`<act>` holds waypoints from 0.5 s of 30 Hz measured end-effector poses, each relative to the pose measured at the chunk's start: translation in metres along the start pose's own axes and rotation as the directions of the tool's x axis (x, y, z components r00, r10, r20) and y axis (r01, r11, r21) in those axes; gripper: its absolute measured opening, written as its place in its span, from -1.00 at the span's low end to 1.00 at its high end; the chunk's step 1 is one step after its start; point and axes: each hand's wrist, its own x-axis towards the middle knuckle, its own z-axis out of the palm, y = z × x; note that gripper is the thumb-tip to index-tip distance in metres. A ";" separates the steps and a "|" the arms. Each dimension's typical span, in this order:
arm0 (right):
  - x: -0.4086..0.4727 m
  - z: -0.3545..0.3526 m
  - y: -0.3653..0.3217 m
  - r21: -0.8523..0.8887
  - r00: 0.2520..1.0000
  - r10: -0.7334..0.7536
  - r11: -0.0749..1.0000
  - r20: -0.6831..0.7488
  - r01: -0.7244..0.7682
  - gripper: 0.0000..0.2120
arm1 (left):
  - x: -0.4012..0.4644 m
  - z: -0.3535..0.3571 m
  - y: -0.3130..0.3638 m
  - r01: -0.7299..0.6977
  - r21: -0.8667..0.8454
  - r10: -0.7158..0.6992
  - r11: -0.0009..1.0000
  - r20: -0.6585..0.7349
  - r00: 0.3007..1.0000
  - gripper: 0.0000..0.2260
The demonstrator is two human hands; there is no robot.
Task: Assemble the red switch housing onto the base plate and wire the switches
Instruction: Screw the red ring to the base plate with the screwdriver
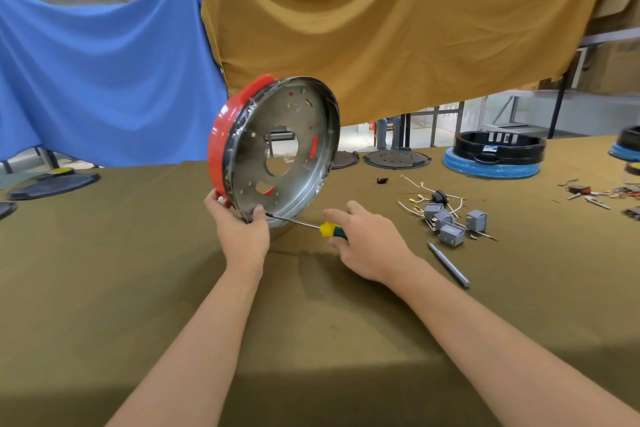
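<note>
So: red switch housing (224, 135) is mated to the metal base plate (284, 146), the pair tipped on edge with its low rim on the counter (138, 253), inner face toward the camera, probably for screw access. Left hand (242, 230) grips the bottom rim to steady it. Right hand (367, 243) grips the yellow-green screwdriver (311, 225), tip at the plate's lower edge by the left thumb. Grey switches (450, 222) and loose wires (426, 191) lie well apart to the right, not yet wired. A grey pen-like tool (448, 264) lies nearby.

Both arms fwd; L hand (242, 229) & R hand (367, 239) fingers curled, gripping.
</note>
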 end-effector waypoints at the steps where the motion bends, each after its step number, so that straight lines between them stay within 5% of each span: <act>1: 0.000 0.000 0.001 0.044 1.000 0.017 0.999 0.003 -0.017 -0.66 | 0.001 0.000 0.000 0.013 -0.010 -0.013 1.000 -0.011 1.000 -0.46; 9: 0.001 -0.002 0.000 0.179 0.993 0.098 0.978 0.069 -0.109 -0.80 | 0.006 0.000 -0.002 0.143 -0.102 -0.146 0.985 -0.031 0.989 -0.45; 15: 0.000 -0.005 0.000 0.202 0.990 0.103 0.972 0.100 -0.121 -0.81 | 0.007 0.002 -0.008 0.100 -0.036 -0.101 0.994 -0.032 0.994 -0.49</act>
